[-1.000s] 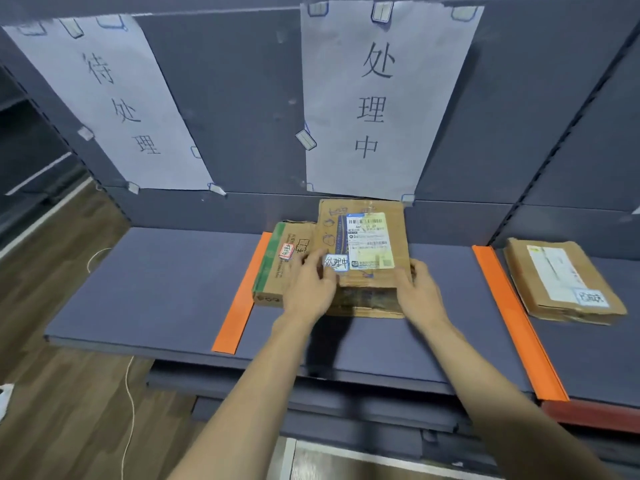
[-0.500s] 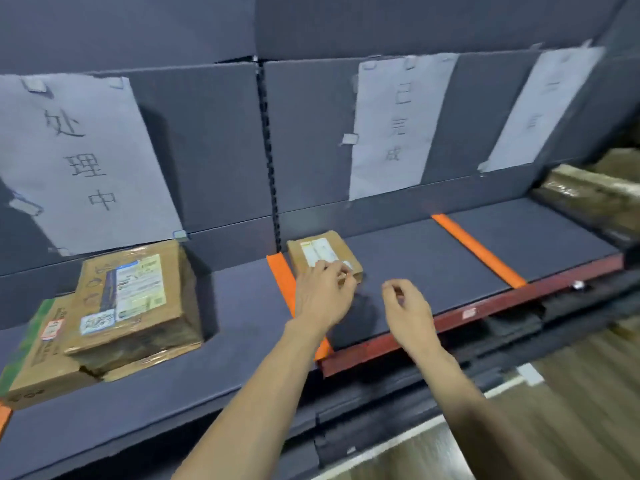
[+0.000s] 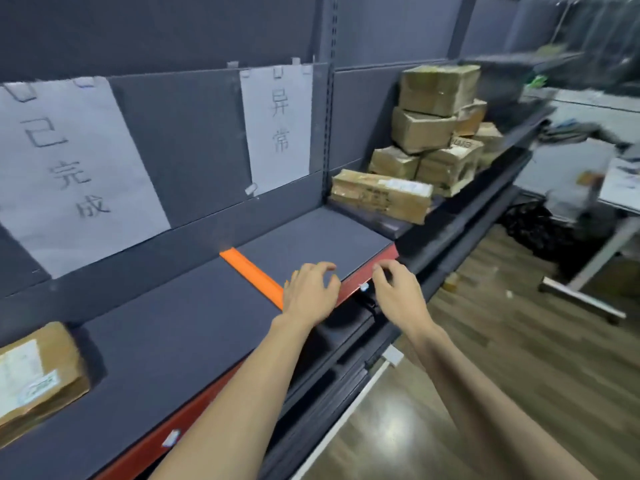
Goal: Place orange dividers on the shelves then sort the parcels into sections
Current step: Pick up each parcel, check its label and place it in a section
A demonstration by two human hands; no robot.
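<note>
Both hands are empty. The left hand (image 3: 311, 289) hovers over the shelf (image 3: 180, 327) edge beside the near end of the orange divider (image 3: 252, 271), fingers loosely curled and holding nothing. The right hand (image 3: 398, 292) hangs just past the red front lip of the shelf, its grip likewise slack, thumb and fingers near each other but with nothing between them.

A second ago both hands were on a stack of two parcels under the "处理中" sign; half a second ago the view had swung right and the left hand was by a flat parcel (image 3: 31, 379) in the next section. Now that parcel sits at the far left of the view, under the "已完成" sign (image 3: 69, 168), and the view has swung on further to the right. So that placement looks finished, and the person seems to be going for another piece.

The section under the "异常" sign (image 3: 278, 123), right of the divider, holds no parcel. The unsorted pile of parcels (image 3: 436, 133) is stacked on the next shelf bay to the right, well apart from the hands, with a long box (image 3: 381, 195) lying at its front nearest them. That box is probably the easiest next pick. Its label is too blurred to read, so I cannot tell which section it belongs in.
</note>
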